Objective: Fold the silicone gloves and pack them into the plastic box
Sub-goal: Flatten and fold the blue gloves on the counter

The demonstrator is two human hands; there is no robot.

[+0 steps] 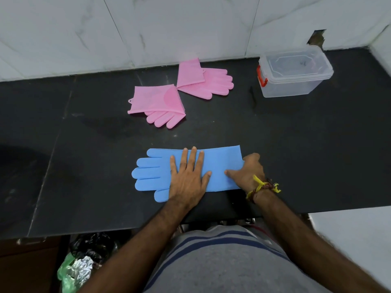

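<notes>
We see blue glove (152, 176) flat on black counter (296, 144), fingers leftward. Left hand (188, 176) spread, palm pressing glove middle. Right hand (247, 172) gripping cuff edge, thumb on top. Two folded pink gloves (160, 102) (203, 83) farther back. Plastic box (294, 70) at back right, lid closed.

A: where's everything sitting?

B: blue glove (156, 172) lies flat and unfolded near the front of the dark surface (306, 144), fingers pointing left, cuff right. Two pink gloves (156, 102) (203, 81) are folded further back, touching at a corner.

A: and the plastic box (296, 70)?

B: clear, red latch, back right, no lid on, looks empty.
</notes>
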